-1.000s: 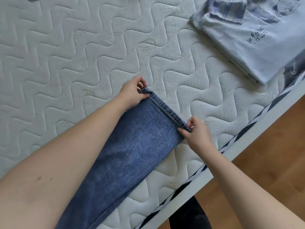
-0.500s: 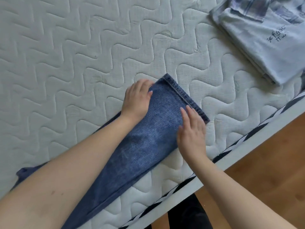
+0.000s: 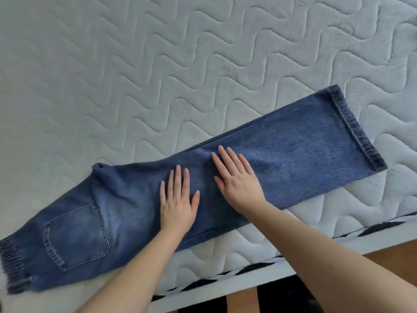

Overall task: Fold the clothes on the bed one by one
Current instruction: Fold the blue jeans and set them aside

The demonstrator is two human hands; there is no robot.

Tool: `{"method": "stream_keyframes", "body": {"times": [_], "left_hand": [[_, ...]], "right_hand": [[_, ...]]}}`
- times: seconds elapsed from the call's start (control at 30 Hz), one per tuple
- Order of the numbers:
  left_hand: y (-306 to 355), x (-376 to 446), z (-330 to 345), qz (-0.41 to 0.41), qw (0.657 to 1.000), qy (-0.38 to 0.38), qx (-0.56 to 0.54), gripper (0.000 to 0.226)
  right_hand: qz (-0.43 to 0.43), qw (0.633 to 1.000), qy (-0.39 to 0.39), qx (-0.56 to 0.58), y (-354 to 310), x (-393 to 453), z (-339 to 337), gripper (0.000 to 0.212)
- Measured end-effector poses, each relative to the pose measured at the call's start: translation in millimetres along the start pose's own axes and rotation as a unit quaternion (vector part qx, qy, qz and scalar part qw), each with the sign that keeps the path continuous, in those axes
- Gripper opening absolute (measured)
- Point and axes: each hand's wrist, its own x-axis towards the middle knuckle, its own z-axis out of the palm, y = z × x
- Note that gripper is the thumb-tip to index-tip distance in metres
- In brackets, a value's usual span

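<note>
A pair of blue denim jeans (image 3: 282, 159) lies lengthwise along the near edge of the white quilted mattress of the bed (image 3: 158, 64), already doubled leg over leg so that 1 leg covers the other. The stitched hem (image 3: 354, 129) points to the right and the gathered elastic waistband (image 3: 13, 263) sits at the far left, with 1 back patch pocket (image 3: 75, 236) facing up.

Both hands lie flat on the denim near the middle of the leg, side by side but not touching each other. The left hand (image 3: 178, 202) has its fingers straight and slightly spread, palm down, holding nothing. The right hand (image 3: 239, 177) is the same: fingers extended, pressing on the cloth just beside a shallow crease, gripping nothing.

The step in hand looks like smoothing and flattening the halved jeans before the crosswise fold. The next move probably calls for each grip to close on a corner of the hem, then carry that end over toward the waistband so the edges line up. Denim this thick should hold its shape, though the bunched fabric at the crotch (image 3: 101, 175) may need flattening first. Below the mattress edge runs a black-and-white striped trim (image 3: 248, 267), with the wooden floor (image 3: 394, 251) beyond it.
</note>
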Motion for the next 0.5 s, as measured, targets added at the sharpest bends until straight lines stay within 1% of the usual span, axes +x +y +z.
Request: {"method": "stream_keyframes", "body": {"times": [0.07,0.13,0.2,0.27,0.3,0.33,0.37,0.43,0.5], "left_hand": [[-15,-4,1,-0.012,1.0,-0.015,0.0,0.066],[-34,-8,0,-0.006,1.0,-0.03,0.005,0.064],[-60,-11,-2,-0.012,0.999,-0.042,0.002,0.062],[-90,-15,-4,-0.024,0.998,-0.05,-0.006,0.061],[-106,-17,-6,-0.028,0.998,-0.05,-0.01,0.06],[-123,-18,-9,-0.031,0.998,-0.045,-0.018,0.06],[-139,-19,-13,-0.032,0.999,-0.032,-0.031,0.06],[-168,-18,-20,-0.033,0.997,0.017,-0.061,0.058],[-191,-11,-28,-0.057,0.992,0.067,-0.09,0.056]], "right_hand": [[0.019,0.999,-0.029,-0.031,2,5,4,0.059],[0.08,0.995,-0.033,-0.056,9,9,0,0.061],[0.158,0.985,-0.03,-0.061,10,12,-6,0.062],[0.221,0.973,-0.025,-0.054,0,16,-12,0.066],[0.237,0.97,-0.02,-0.05,-10,19,-14,0.067],[0.234,0.971,-0.013,-0.046,-24,23,-15,0.068],[0.213,0.976,-0.004,-0.042,-39,29,-15,0.066],[0.135,0.99,0.005,-0.026,-73,42,-13,0.062],[0.061,0.998,-0.002,-0.01,-107,58,-7,0.056]]}}
